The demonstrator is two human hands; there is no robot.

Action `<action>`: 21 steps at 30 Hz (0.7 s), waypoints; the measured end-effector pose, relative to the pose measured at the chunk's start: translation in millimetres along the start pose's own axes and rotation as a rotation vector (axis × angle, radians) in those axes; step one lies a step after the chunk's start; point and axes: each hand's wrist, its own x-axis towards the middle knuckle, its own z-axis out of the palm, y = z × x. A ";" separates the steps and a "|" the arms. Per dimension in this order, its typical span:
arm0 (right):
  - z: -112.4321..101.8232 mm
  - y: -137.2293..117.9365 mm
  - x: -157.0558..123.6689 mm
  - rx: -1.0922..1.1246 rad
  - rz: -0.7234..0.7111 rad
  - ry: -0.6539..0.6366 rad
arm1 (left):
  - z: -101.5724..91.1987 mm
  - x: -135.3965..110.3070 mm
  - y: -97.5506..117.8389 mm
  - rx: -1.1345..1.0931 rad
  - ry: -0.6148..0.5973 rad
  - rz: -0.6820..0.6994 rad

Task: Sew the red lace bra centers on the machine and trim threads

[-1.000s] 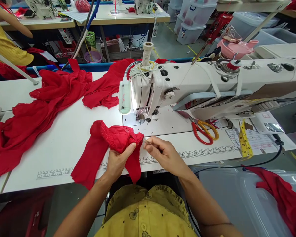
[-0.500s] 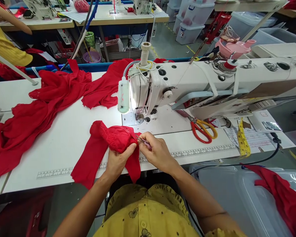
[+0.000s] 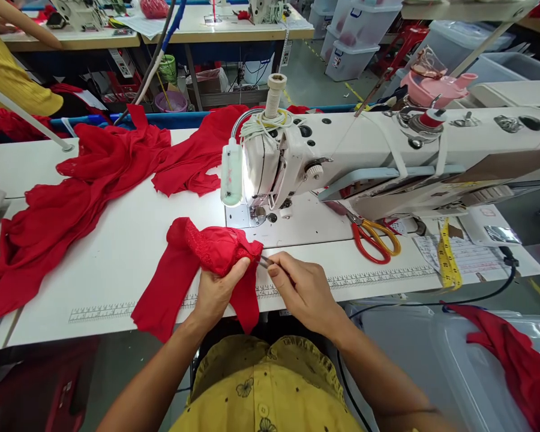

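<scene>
My left hand (image 3: 216, 294) grips a red garment piece (image 3: 220, 249) with a lacy, gathered section, thumb on top and the other fingers under it. A long red strip (image 3: 164, 294) of it spreads over the table's front edge. In my right hand (image 3: 301, 288) are small metal thread snips (image 3: 265, 261), largely hidden by the fingers. Their tips point left at the right edge of the red cloth; whether they touch it I cannot tell. Just beyond the cloth stands the sewing machine (image 3: 274, 168), its presser foot (image 3: 257, 213) lit by a lamp.
Orange-and-red-handled scissors (image 3: 373, 237) and a yellow tape measure (image 3: 447, 258) lie to the right. A long heap of red fabric (image 3: 94, 174) covers the table's left side. Red cloth (image 3: 508, 354) hangs over a clear plastic bin (image 3: 405, 342). Another person's yellow sleeve (image 3: 18, 72) shows at far left.
My right hand has drawn a little to the right, away from the cloth, with the snips. My left hand keeps its hold; the whole view has shifted slightly.
</scene>
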 end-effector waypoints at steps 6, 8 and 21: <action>5.0 2.4 -4.1 -0.257 -0.093 0.038 | 1.0 0.4 -0.3 -0.009 0.006 -0.016; 7.5 4.9 -2.9 -0.280 -0.098 0.062 | 1.3 0.6 -1.4 -0.019 0.009 -0.020; 1.7 3.2 2.6 -0.139 0.020 -0.027 | -0.7 -0.5 -0.6 0.050 0.000 0.004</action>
